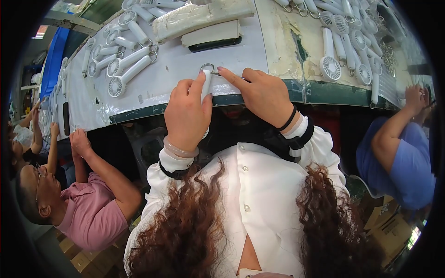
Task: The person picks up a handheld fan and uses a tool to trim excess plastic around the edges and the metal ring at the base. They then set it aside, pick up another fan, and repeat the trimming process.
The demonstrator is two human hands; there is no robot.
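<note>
the person's left hand [187, 116] is closed round the white handle of a small fan [206, 85] at the near edge of the bench [185, 65], thumb and fingers wrapped about it. the right hand [262, 92] lies mostly flat beside it, its forefinger stretched out toward the metal ring [207, 67] at the fan's top end; it seems to pinch or press something thin there, but whether it grips anything cannot be told. the step in hand looks like fitting or checking the ring on the handle. the next move would call for a steady hold with the left and a fine, exact touch at the ring with the right fingertip.

the fan's head is hidden under the left hand and below the bench edge. finished fans [125, 69] lie in rows toward the far left corner, and more [345, 51] toward the far right; a long white block [204, 16] lies at the far edge. co-workers at either side are cut off by the dark rim.
</note>
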